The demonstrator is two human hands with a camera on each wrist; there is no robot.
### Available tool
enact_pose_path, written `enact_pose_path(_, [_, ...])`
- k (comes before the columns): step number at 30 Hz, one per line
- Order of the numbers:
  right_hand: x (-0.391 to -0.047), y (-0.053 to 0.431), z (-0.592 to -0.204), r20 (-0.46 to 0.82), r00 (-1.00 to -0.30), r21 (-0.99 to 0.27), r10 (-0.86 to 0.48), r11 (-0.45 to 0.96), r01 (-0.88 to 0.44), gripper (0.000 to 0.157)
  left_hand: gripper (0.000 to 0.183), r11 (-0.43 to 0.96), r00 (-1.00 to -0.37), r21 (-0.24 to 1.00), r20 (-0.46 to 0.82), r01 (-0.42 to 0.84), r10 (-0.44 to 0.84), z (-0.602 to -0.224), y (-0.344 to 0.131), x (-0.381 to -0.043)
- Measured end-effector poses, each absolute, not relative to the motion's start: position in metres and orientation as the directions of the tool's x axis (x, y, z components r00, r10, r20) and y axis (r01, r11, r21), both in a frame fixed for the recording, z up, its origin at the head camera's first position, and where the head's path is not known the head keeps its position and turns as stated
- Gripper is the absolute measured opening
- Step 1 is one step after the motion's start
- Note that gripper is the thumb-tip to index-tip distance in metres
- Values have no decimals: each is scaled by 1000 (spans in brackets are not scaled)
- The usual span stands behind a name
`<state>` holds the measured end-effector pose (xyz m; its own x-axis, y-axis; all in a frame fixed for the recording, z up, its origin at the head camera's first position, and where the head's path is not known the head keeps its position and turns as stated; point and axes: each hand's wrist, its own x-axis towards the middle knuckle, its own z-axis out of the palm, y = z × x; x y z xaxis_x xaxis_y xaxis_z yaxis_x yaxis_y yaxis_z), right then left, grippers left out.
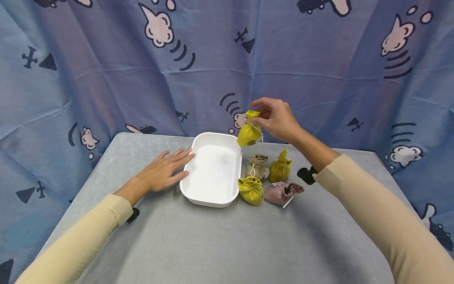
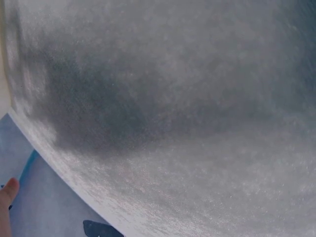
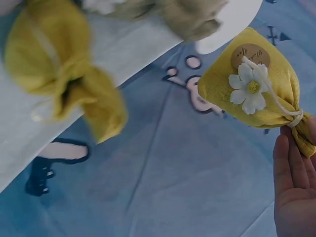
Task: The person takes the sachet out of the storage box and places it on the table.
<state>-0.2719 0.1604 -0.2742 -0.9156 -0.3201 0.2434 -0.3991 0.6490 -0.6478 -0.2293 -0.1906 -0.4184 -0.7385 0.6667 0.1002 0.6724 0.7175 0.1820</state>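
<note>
My right hand (image 1: 278,119) pinches a yellow drawstring pouch (image 1: 248,132) by its gathered neck, raised above the table near the far right corner of the white tray (image 1: 213,203). In the right wrist view that pouch (image 3: 281,84) shows a white flower, a round brown tag and a white cord. My left hand (image 1: 164,169) lies with fingers spread and straight, fingertips at the tray's left rim. Only a thumb (image 2: 9,192) of it shows in the left wrist view. The tray's inside is bare.
Right of the tray stand a beige pouch (image 1: 257,167), a yellow pouch (image 1: 280,167), another yellow pouch (image 1: 251,191) and a mauve pouch (image 1: 281,193) lying tilted. A blue patterned curtain (image 1: 213,51) hangs behind the grey table (image 1: 220,244).
</note>
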Motion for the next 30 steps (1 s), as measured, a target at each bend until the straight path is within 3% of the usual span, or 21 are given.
enact_pose_path(14, [-271,203,-303,202,-929,-612,-308,701,-366,41,58,713,-736,188,110,675,668,-421,-191,-230])
enact_pose_path(30, [-269,213,-328,89,-935,-560,-344,759,-332,43,59,716,-739,190,108,672,665,-421,-192,-230])
